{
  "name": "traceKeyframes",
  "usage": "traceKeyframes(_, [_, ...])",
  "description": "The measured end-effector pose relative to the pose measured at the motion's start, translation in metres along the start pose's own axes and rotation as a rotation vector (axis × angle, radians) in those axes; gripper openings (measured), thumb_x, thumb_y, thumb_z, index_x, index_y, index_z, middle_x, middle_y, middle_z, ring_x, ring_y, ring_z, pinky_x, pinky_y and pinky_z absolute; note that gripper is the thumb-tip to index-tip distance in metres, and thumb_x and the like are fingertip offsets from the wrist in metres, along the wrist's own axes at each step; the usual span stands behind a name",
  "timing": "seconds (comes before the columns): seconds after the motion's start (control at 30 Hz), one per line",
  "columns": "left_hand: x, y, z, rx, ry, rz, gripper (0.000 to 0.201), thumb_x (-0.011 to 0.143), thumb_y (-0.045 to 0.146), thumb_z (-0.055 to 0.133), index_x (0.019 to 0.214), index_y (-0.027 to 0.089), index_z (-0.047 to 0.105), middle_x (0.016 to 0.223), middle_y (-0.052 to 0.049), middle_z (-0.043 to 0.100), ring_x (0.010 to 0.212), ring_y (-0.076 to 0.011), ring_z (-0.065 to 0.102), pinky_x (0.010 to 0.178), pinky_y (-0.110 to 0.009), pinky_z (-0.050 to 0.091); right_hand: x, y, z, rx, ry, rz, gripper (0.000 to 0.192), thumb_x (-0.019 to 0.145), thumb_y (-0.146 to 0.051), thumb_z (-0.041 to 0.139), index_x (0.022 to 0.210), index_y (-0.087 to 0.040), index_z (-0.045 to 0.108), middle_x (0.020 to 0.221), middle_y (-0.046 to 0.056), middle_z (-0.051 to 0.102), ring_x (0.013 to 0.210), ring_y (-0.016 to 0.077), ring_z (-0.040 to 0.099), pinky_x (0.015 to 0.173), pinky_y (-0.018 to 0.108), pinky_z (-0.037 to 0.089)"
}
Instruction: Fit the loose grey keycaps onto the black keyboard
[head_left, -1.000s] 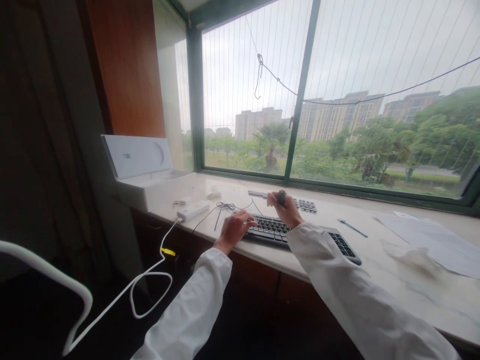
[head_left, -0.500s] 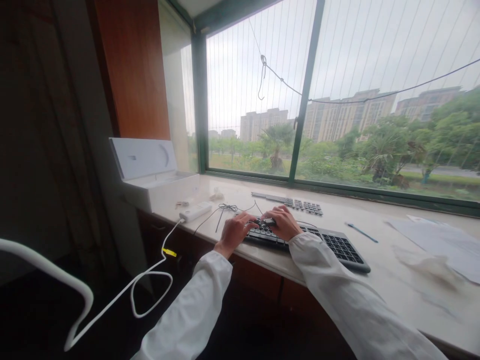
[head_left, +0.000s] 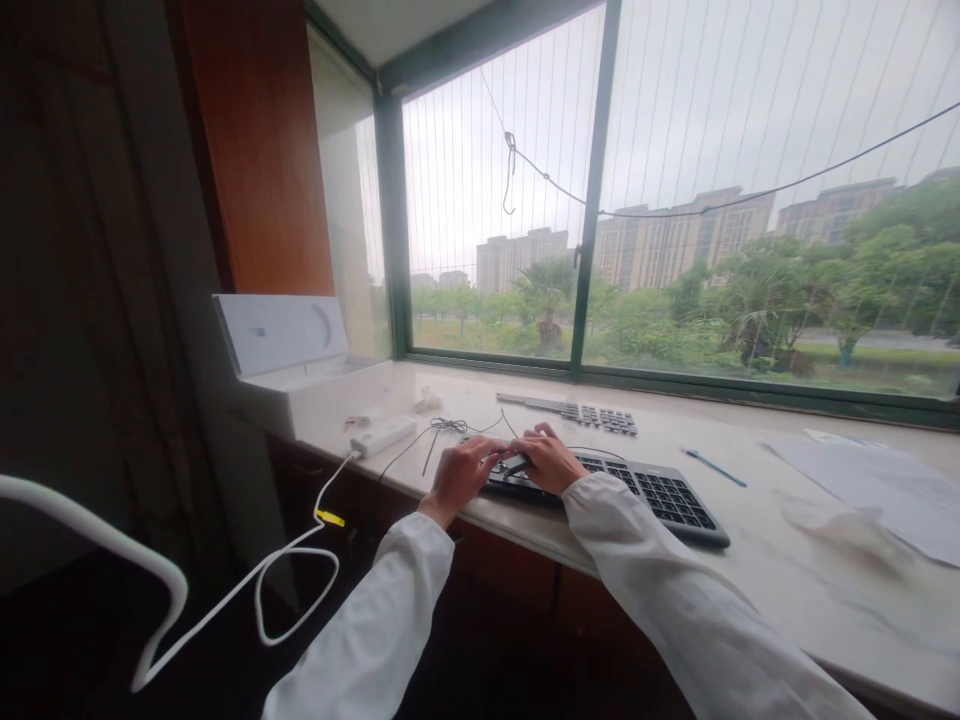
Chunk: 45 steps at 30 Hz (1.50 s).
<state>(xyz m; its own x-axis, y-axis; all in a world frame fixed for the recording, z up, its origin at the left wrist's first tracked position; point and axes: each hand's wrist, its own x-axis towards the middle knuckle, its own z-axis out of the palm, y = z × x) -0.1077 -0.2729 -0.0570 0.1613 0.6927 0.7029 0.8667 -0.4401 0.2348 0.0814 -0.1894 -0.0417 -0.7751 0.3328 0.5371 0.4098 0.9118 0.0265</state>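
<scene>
A black keyboard (head_left: 679, 500) lies on the windowsill counter, its right-hand end showing bare key sockets without caps. Over its left part, my right hand (head_left: 553, 462) is closed on a small dark object (head_left: 516, 465) whose kind I cannot make out. My left hand (head_left: 459, 478) meets it from the left, fingers pinched together close to that object; whatever they hold is hidden. Behind the keyboard, loose keycaps (head_left: 607, 419) are laid out in rows. A thin black cable (head_left: 448, 426) lies bundled beyond my left hand.
An open white box (head_left: 300, 385) stands at the counter's left end, near a white power strip (head_left: 384, 436) with its cord hanging off the edge. To the right lie a blue pen (head_left: 714, 467), papers (head_left: 870, 490) and crumpled clear plastic (head_left: 840, 525). A window (head_left: 495, 250) rises behind.
My two hands have drawn closer together, and the dark object now sits lower and tilted between them. The whole view has shifted slightly.
</scene>
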Motion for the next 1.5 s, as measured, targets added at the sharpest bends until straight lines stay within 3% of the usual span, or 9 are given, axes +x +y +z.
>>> traceKeyframes(0.2, [0.000, -0.001, 0.002, 0.015, 0.040, -0.015, 0.018, 0.094, 0.029, 0.051, 0.104, 0.027, 0.066, 0.104, -0.001, 0.069, 0.096, -0.0159, 0.064, 0.081, -0.025, 0.047, 0.004, 0.000, -0.002, -0.054, -0.024, -0.050, 0.040, 0.064, -0.007, 0.054, 0.100, -0.021, 0.061, 0.081, 0.004, 0.065, 0.079, 0.0183, 0.058, 0.088, 0.032, 0.027])
traceKeyframes(0.53, [-0.001, -0.005, 0.007, -0.001, 0.068, -0.023, 0.023, 0.096, 0.027, 0.046, 0.106, 0.026, 0.066, 0.105, -0.003, 0.069, 0.091, -0.0155, 0.065, 0.080, -0.025, 0.050, 0.011, 0.004, -0.011, -0.147, -0.112, -0.184, 0.032, 0.070, -0.009, 0.054, 0.099, -0.021, 0.059, 0.083, 0.004, 0.068, 0.079, 0.0194, 0.055, 0.086, 0.034, 0.025])
traceKeyframes(0.7, [0.003, -0.004, 0.008, -0.042, 0.096, -0.017, 0.023, 0.096, 0.025, 0.046, 0.105, 0.026, 0.067, 0.101, -0.003, 0.070, 0.093, -0.0161, 0.065, 0.082, -0.026, 0.050, 0.012, 0.005, -0.015, -0.186, -0.097, -0.209, 0.023, 0.078, -0.012, 0.052, 0.099, -0.021, 0.058, 0.081, 0.005, 0.069, 0.078, 0.0197, 0.054, 0.086, 0.035, 0.025])
traceKeyframes(1.03, [0.007, -0.007, 0.012, -0.056, 0.084, -0.011, 0.017, 0.093, 0.023, 0.049, 0.097, 0.023, 0.066, 0.096, -0.002, 0.071, 0.088, -0.0167, 0.065, 0.080, -0.027, 0.048, 0.010, 0.012, -0.017, -0.232, -0.116, -0.202, 0.024, 0.079, -0.013, 0.054, 0.101, -0.022, 0.058, 0.085, 0.004, 0.070, 0.080, 0.0194, 0.054, 0.084, 0.035, 0.024])
traceKeyframes(1.23, [0.006, -0.007, 0.013, 0.010, 0.132, -0.037, 0.014, 0.094, 0.024, 0.047, 0.100, 0.022, 0.060, 0.093, -0.003, 0.068, 0.087, -0.0178, 0.065, 0.079, -0.029, 0.049, 0.010, 0.013, -0.017, -0.244, -0.144, -0.087, 0.020, 0.082, -0.013, 0.055, 0.097, -0.023, 0.063, 0.087, 0.005, 0.071, 0.082, 0.0192, 0.059, 0.079, 0.032, 0.028])
traceKeyframes(1.37, [0.004, -0.008, 0.011, 0.051, 0.203, -0.025, 0.016, 0.097, 0.026, 0.043, 0.106, 0.022, 0.056, 0.101, -0.004, 0.067, 0.093, -0.0175, 0.064, 0.078, -0.027, 0.049, 0.008, 0.014, -0.016, -0.330, -0.143, 0.116, 0.013, 0.085, -0.014, 0.054, 0.092, -0.020, 0.063, 0.083, 0.009, 0.071, 0.078, 0.0210, 0.062, 0.070, 0.032, 0.030])
traceKeyframes(1.5, [-0.001, -0.011, 0.008, 0.048, 0.235, -0.012, 0.017, 0.097, 0.028, 0.044, 0.108, 0.022, 0.055, 0.104, -0.004, 0.066, 0.096, -0.0173, 0.064, 0.074, -0.025, 0.049, 0.007, 0.014, -0.017, -0.419, -0.133, 0.310, 0.016, 0.089, -0.014, 0.047, 0.088, -0.017, 0.063, 0.080, 0.013, 0.071, 0.074, 0.0218, 0.065, 0.071, 0.033, 0.031])
